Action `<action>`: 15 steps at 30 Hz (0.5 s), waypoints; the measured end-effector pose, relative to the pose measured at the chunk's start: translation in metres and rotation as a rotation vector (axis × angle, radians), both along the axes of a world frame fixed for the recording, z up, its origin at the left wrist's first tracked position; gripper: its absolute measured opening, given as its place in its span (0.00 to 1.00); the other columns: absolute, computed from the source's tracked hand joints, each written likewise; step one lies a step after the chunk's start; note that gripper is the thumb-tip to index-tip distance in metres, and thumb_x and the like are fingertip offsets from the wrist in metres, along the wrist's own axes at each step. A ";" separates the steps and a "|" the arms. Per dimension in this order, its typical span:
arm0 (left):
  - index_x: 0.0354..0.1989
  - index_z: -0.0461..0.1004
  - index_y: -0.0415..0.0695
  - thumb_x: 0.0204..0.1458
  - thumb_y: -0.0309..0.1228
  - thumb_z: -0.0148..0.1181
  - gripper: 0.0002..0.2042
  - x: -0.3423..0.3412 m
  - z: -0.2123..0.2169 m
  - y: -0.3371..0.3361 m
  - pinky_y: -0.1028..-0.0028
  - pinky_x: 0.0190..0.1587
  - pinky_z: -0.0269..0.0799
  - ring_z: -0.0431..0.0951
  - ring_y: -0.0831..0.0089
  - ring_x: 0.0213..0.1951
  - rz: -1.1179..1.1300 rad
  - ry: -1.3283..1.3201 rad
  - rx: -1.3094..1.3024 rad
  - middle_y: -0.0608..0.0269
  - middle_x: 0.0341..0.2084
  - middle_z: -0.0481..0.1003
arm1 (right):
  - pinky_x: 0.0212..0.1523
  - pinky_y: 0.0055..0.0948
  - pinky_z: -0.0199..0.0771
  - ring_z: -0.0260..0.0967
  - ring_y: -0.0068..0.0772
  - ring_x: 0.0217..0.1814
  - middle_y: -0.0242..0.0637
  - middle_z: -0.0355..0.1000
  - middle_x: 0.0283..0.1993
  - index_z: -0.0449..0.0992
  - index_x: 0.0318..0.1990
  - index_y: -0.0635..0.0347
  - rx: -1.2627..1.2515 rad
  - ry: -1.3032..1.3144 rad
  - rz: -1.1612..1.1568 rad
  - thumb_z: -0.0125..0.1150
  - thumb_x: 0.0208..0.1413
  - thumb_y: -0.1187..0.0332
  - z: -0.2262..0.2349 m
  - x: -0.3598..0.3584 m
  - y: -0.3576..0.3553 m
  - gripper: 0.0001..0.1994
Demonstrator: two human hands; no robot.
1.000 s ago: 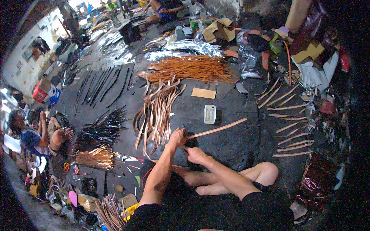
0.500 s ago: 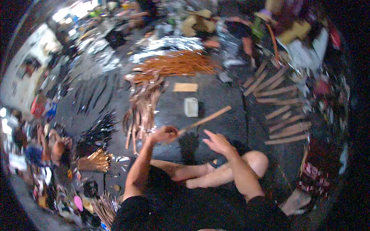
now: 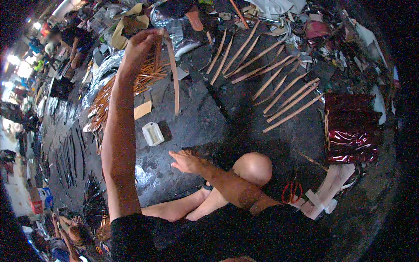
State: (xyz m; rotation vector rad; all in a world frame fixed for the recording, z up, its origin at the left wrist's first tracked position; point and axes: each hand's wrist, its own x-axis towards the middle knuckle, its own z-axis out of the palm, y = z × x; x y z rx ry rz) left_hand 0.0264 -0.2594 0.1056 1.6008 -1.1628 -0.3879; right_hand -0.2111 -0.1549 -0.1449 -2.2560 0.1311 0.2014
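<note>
Dark, stained floor (image 3: 244, 109) fills the head view, and the person sits on it cross-legged, one bare knee (image 3: 253, 168) showing near the middle.

The left hand (image 3: 142, 43) is raised high at the end of an outstretched arm, its grip closed around the top of a long brown strip (image 3: 174, 74), which hangs down from the fist with its lower end over the floor. The right hand (image 3: 185, 160) hovers low just in front of the knee, fingers spread and holding nothing.

A small white box (image 3: 152, 133) lies on the floor to the left of the right hand, and a tan card piece (image 3: 142, 109) lies a little beyond it. Behind the raised arm sits a heap of thin brown strips (image 3: 144, 76). To the right, a row of longer brown strips (image 3: 279, 87) is laid out side by side, fanned across the floor. A dark red shiny sheet (image 3: 351, 129) lies at the far right, near the ends of that row. Red-handled scissors (image 3: 292, 192) rest close to the person's right side, with pale strips (image 3: 325, 192) just beyond them. Black strips (image 3: 72, 153) lie in rows at the left edge, well apart from both hands.
</note>
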 end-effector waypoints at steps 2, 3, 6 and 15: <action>0.41 0.73 0.39 0.55 0.38 0.51 0.15 0.014 0.004 -0.032 0.78 0.35 0.67 0.71 0.81 0.30 0.089 -0.015 0.001 0.69 0.27 0.73 | 0.52 0.44 0.63 0.66 0.54 0.50 0.57 0.67 0.48 0.59 0.59 0.66 0.030 -0.044 -0.065 0.54 0.54 0.59 -0.010 0.002 -0.004 0.28; 0.41 0.73 0.39 0.55 0.38 0.52 0.15 0.018 -0.002 -0.038 0.78 0.34 0.67 0.71 0.81 0.30 0.108 -0.008 0.010 0.69 0.27 0.73 | 0.52 0.44 0.63 0.65 0.54 0.50 0.57 0.67 0.49 0.59 0.59 0.66 0.048 -0.065 -0.092 0.54 0.54 0.59 -0.017 0.003 -0.003 0.28; 0.41 0.73 0.39 0.54 0.36 0.52 0.13 0.022 -0.033 -0.044 0.79 0.34 0.66 0.70 0.80 0.29 0.110 0.041 0.043 0.69 0.25 0.73 | 0.54 0.43 0.61 0.64 0.54 0.52 0.56 0.67 0.49 0.58 0.59 0.66 0.112 -0.116 -0.097 0.53 0.55 0.60 -0.031 0.007 0.000 0.28; 0.46 0.72 0.43 0.54 0.36 0.52 0.14 -0.023 -0.028 -0.042 0.81 0.36 0.66 0.71 0.81 0.34 0.084 0.268 -0.216 0.71 0.33 0.73 | 0.45 0.44 0.67 0.68 0.55 0.43 0.54 0.70 0.40 0.58 0.58 0.68 0.106 -0.174 -0.027 0.55 0.54 0.61 -0.024 0.008 0.004 0.28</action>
